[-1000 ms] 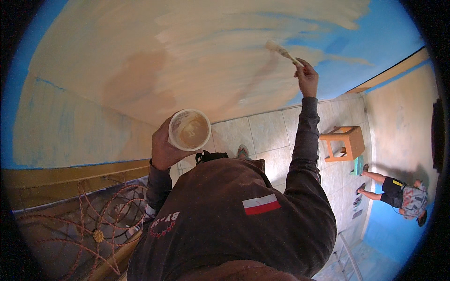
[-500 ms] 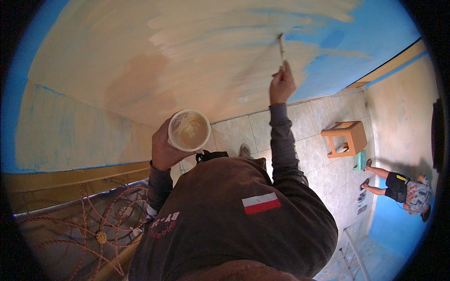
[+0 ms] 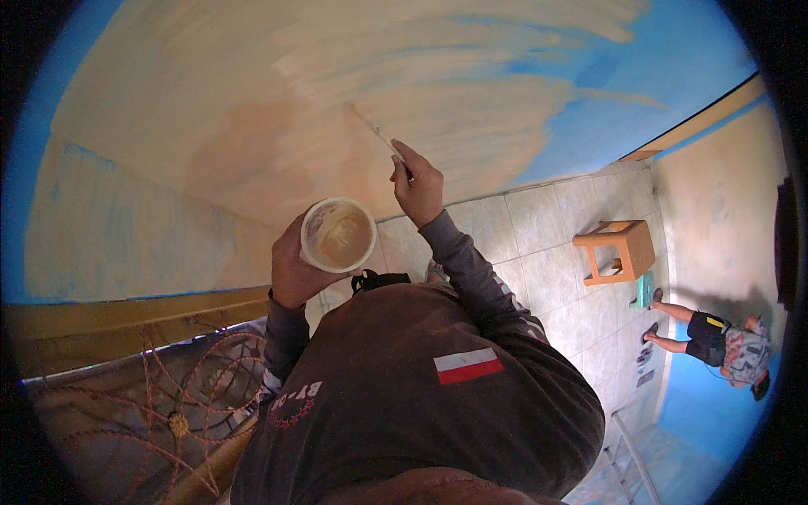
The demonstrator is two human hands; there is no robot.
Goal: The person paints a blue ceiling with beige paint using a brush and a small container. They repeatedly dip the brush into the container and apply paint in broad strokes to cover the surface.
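Observation:
My left hand (image 3: 290, 268) is wrapped round a round white tub (image 3: 374, 238) with beige paint (image 3: 341, 238) inside. Held in front of my body, the tub tips its open top toward me. My right hand (image 3: 419, 183) grips a slim paintbrush (image 3: 379, 132) by its handle, and the brush tip points up and left against the wall (image 3: 252, 101). Streaky beige paint covers most of that wall, with bright blue (image 3: 623, 126) showing at the right and along the left edge. The bristles blend with the beige and are hard to make out.
An orange plastic stool (image 3: 619, 252) stands on the tiled floor (image 3: 539, 215) to the right, beside a small green stool (image 3: 641, 290). Another person (image 3: 715, 341) is at the far right wall. A metal ladder (image 3: 635, 463) shows lower right. Twisted metal grillwork (image 3: 178, 423) fills the lower left.
My right hand has swung left and down with the paintbrush, from near the blue area to the beige middle. Beige now covers more of the blue near there. The tub stays put.

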